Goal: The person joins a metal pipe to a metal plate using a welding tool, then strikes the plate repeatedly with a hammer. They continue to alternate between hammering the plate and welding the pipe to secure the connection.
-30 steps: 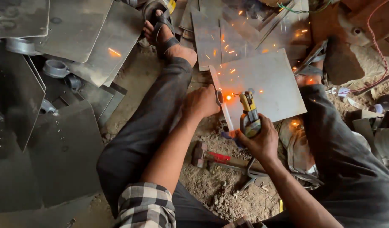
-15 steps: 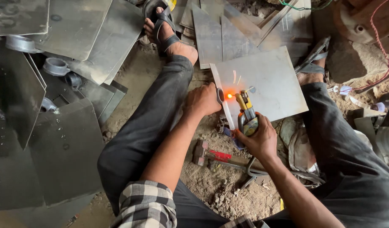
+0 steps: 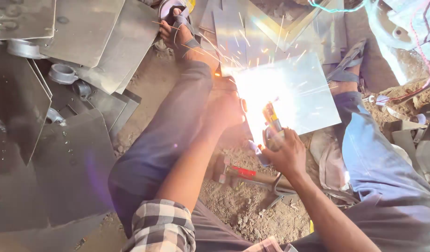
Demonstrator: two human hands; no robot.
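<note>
Right hand (image 3: 284, 154) is clenched around a yellow-and-black welding electrode holder (image 3: 271, 122), its tip at the near left edge of a flat square grey steel sheet (image 3: 299, 93). The sheet lies on the dirt floor between the person's two sandalled feet. A bright white arc glare sits at the contact point and orange sparks fan up and away over the sheet. Left hand (image 3: 226, 109) presses down beside the sheet's left edge; its grip cannot be told through the glare. A red-handled hammer (image 3: 245, 173) lies on the ground below the hands. Stacked grey metal plates (image 3: 75, 32) lie to the left.
</note>
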